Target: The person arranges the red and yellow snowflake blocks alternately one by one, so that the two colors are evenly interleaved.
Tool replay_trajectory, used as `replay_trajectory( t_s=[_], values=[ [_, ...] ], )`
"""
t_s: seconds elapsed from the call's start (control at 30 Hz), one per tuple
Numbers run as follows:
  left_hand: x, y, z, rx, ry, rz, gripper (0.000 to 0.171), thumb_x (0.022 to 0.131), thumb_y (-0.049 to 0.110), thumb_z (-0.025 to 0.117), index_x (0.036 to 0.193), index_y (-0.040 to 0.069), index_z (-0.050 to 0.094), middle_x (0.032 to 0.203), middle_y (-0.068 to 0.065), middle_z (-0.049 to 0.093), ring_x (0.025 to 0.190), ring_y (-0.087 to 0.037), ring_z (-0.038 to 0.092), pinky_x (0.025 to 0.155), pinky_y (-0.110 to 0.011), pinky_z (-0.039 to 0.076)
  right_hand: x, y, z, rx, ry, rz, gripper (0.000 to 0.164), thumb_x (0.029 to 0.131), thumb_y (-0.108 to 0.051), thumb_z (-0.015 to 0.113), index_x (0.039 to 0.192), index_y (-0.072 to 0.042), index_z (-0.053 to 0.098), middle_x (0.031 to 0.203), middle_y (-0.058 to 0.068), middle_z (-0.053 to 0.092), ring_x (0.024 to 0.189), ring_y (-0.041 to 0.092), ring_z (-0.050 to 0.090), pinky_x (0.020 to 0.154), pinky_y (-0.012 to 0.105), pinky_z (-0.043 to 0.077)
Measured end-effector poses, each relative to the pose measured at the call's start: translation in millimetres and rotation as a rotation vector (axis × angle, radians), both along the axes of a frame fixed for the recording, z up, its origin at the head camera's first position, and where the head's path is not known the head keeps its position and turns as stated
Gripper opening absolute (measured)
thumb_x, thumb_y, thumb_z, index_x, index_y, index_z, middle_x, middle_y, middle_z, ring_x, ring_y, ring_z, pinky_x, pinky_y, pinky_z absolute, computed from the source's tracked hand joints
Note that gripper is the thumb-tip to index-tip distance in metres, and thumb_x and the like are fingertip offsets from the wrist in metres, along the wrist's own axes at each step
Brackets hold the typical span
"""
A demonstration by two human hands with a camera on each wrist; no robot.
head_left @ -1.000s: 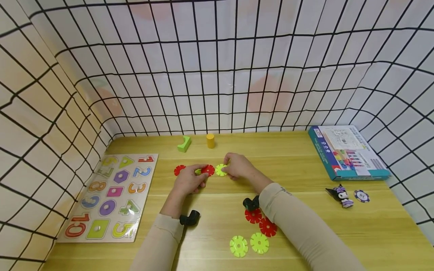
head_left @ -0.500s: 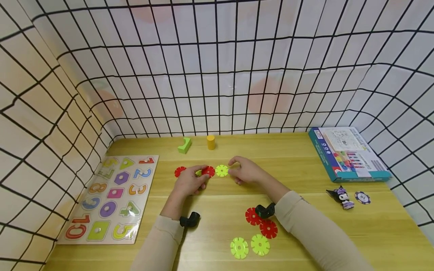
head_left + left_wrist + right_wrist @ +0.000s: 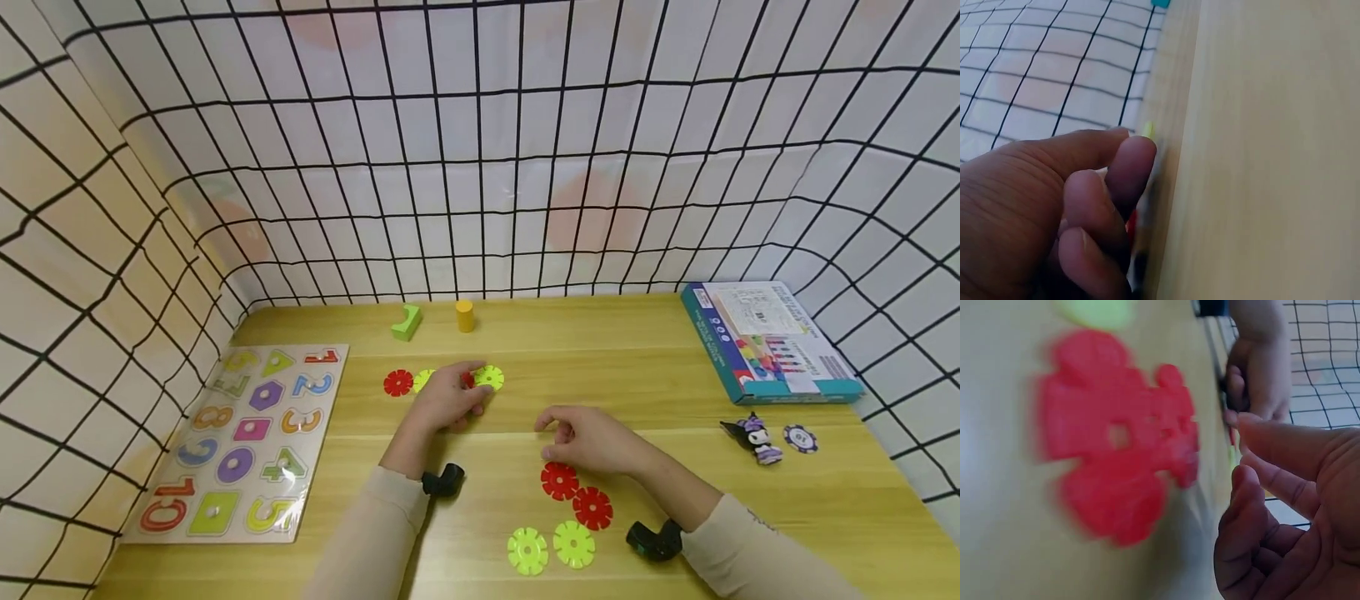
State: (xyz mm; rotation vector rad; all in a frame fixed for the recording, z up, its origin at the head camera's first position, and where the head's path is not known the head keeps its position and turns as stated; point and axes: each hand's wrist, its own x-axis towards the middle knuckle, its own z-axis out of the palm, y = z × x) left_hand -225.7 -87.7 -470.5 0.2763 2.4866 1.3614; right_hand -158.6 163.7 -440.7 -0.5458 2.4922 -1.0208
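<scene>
Left hand point(image 3: 447, 400) mostly hides red disc point(image 3: 468, 380); red pair point(image 3: 1138, 403) blurred in right-wrist view.

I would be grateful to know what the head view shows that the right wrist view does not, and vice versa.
Only the head view shows the teal-and-white rectangular box, the small black, white and purple figurine and the round white chip with a blue-patterned rim.

Only the right wrist view shows the palm side of the right hand.

Both show parts of that hand, the left hand, two red notched plastic discs, a yellow-green round plastic disc and the white backdrop with black grid lines.
</scene>
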Motion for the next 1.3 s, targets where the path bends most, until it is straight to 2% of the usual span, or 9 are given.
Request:
replay_trajectory(
  t_s=[0.13,0.37,0.53,0.73,0.87,1.1,1.3],
  values=[
    [1.0,10,0.2,-0.017,-0.036,0.007,0.058,0.087,0.034,0.063,0.140,0.023,0.041,0.062,-0.003,0.062,0.036,-0.015,0.047,0.037,-0.028,0.045,16.6,11,-5.4,0.012,-0.005,0.015,0.033,0.078,-0.035,0.073,0.105,-0.020,0.062,0.073,0.000,0.054,0.059,0.014,0.049,0.050,0.026,0.041],
    [2.6,14,0.4,-0.056,-0.049,0.027,0.054,0.090,0.032,0.060,0.140,0.022,0.041,0.059,-0.005,0.061,0.036,-0.014,0.045,0.037,-0.027,0.045,34.9,17,-11.3,0.103,0.033,-0.045,0.045,0.068,-0.047,0.078,0.102,-0.023,0.060,0.079,0.000,0.050,0.068,0.015,0.045,0.055,0.027,0.039],
    [1.9,14,-0.3,-0.069,-0.041,0.029,0.050,0.091,0.031,0.059,0.138,0.023,0.044,0.058,-0.003,0.061,0.036,-0.013,0.045,0.037,-0.026,0.044,39.8,14,-15.1,0.170,0.106,-0.056,0.041,0.068,-0.045,0.078,0.099,-0.025,0.059,0.080,-0.004,0.048,0.071,0.012,0.044,0.058,0.027,0.039],
    [0.8,14,-1.8,-0.070,-0.058,0.047,0.049,0.090,0.031,0.060,0.137,0.025,0.045,0.059,-0.003,0.061,0.037,-0.013,0.046,0.037,-0.025,0.043,40.4,10,-14.3,0.178,0.110,-0.083,0.042,0.067,-0.044,0.080,0.095,-0.026,0.056,0.084,-0.005,0.047,0.074,0.013,0.044,0.060,0.027,0.041],
    [1.0,14,-1.9,-0.058,-0.055,0.048,0.050,0.090,0.030,0.060,0.137,0.024,0.045,0.058,-0.004,0.061,0.036,-0.013,0.045,0.036,-0.025,0.043,40.5,10,-14.0,0.123,0.073,-0.114,0.041,0.068,-0.040,0.080,0.094,-0.024,0.053,0.082,-0.004,0.050,0.070,0.013,0.047,0.056,0.026,0.042],
    [1.0,14,-2.2,-0.043,-0.046,0.043,0.049,0.091,0.029,0.059,0.137,0.023,0.045,0.058,-0.004,0.061,0.036,-0.012,0.045,0.035,-0.025,0.042,37.6,15,-10.6,-0.039,0.004,-0.151,0.022,0.081,-0.029,0.072,0.094,-0.023,0.055,0.073,-0.001,0.053,0.059,0.014,0.048,0.050,0.024,0.041],
    [0.9,14,-2.2,-0.049,-0.055,0.050,0.050,0.090,0.030,0.060,0.137,0.024,0.045,0.058,-0.004,0.061,0.036,-0.012,0.045,0.036,-0.025,0.043,21.9,11,-3.4,-0.202,-0.088,-0.185,0.021,0.086,-0.028,0.066,0.101,-0.018,0.055,0.079,0.008,0.053,0.058,0.022,0.054,0.048,0.028,0.046]
  ],
)
